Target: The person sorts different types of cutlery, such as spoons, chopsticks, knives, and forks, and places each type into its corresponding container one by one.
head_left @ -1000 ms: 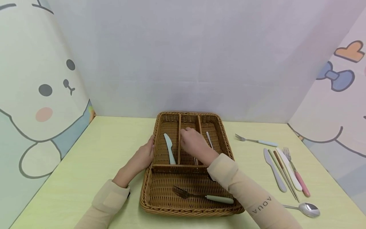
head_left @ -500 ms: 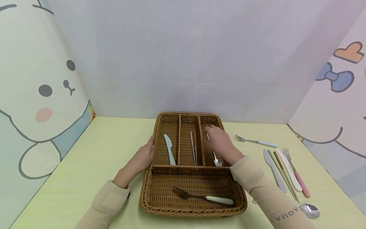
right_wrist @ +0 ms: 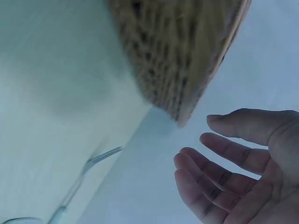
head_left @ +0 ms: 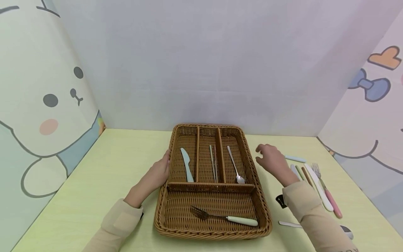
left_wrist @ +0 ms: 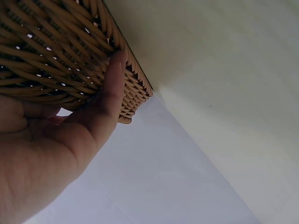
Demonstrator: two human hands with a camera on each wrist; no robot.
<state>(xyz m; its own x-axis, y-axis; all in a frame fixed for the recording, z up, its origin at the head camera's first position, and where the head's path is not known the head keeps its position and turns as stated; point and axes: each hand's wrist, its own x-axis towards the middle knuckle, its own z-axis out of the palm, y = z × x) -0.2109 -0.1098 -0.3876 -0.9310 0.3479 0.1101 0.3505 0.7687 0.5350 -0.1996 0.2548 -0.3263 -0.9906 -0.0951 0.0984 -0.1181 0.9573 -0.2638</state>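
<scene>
Touching the left hand sits the basket.

A small walled-in booth: a pale table beneath the left hand touching the basket, a plain wall beyond, cartoon panels either side.

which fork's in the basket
The green-handled fork, in the near compartment of the basket; the pink-handled fork and blue-handled fork lie on the table.

The right hand has left the basket.
</scene>
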